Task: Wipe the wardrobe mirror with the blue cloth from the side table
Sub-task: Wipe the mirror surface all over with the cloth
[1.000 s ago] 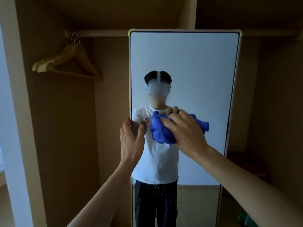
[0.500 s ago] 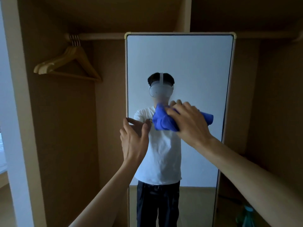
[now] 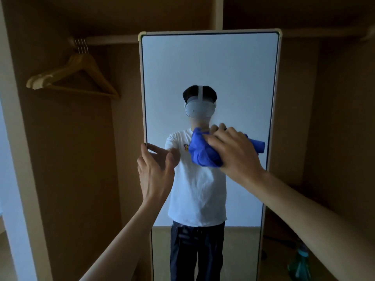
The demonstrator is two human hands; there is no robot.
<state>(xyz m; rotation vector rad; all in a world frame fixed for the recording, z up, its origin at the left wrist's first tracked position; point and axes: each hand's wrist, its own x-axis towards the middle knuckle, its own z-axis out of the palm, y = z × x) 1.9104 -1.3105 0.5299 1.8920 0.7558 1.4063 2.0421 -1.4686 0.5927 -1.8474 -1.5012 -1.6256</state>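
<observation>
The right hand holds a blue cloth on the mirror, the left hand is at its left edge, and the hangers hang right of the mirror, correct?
Not quite: the head view shows the hangers left of the mirror, not right. The right hand does hold the blue cloth on the glass, with the left hand at the left edge.

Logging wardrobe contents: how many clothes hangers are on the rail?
4, judging by the wire hooks: the wooden hangers hang bunched together at the left end of the rail, left of the mirror. They overlap, so another could be hidden.

Left hand (image 3: 155, 172) relaxed, right hand (image 3: 236, 154) curled.
</observation>
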